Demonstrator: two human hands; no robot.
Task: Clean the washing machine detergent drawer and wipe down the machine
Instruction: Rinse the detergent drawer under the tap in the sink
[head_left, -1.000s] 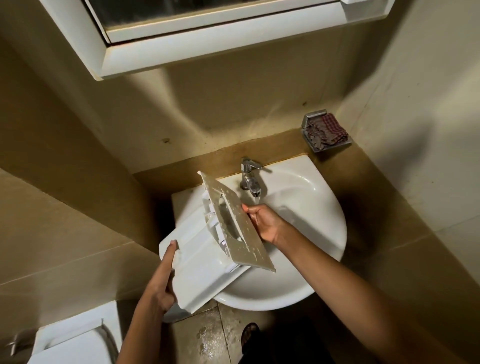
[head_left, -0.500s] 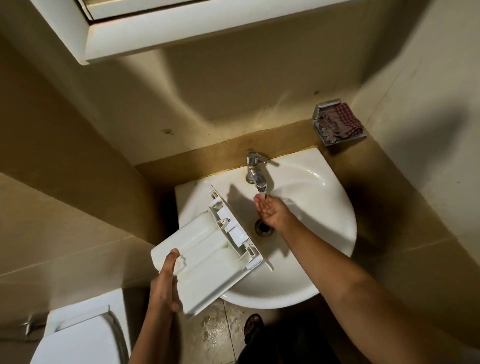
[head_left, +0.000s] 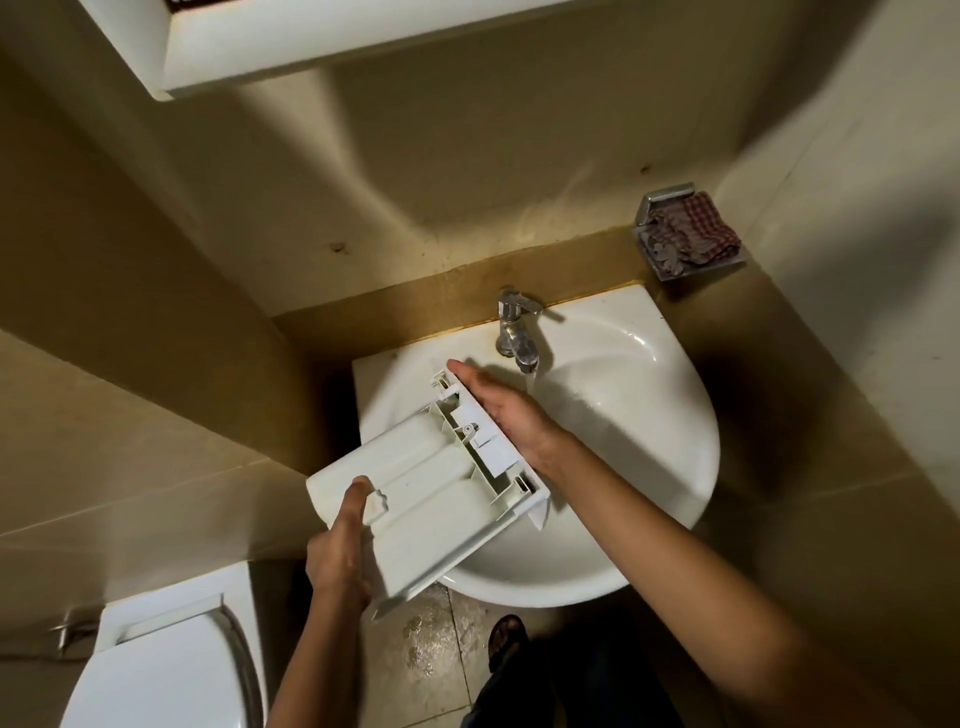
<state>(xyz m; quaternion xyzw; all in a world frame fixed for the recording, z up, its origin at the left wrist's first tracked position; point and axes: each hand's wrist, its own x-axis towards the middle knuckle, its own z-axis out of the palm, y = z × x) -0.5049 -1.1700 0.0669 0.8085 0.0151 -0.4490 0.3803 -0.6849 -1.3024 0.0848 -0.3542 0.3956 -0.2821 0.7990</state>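
Drawer (head_left: 431, 493) hung tilted over the sink's (head_left: 654, 426) left rim; left hand (head_left: 337, 551) gripped its near end, right hand (head_left: 514, 410) lay flat, fingers straight, against its front beside the running tap (head_left: 514, 332).

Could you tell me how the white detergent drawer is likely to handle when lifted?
Probably stiff: the detergent drawer is ribbed moulded plastic. Likely light: the left hand grips just one end, the right hand merely flat against its front. Perhaps slippery near the running tap.
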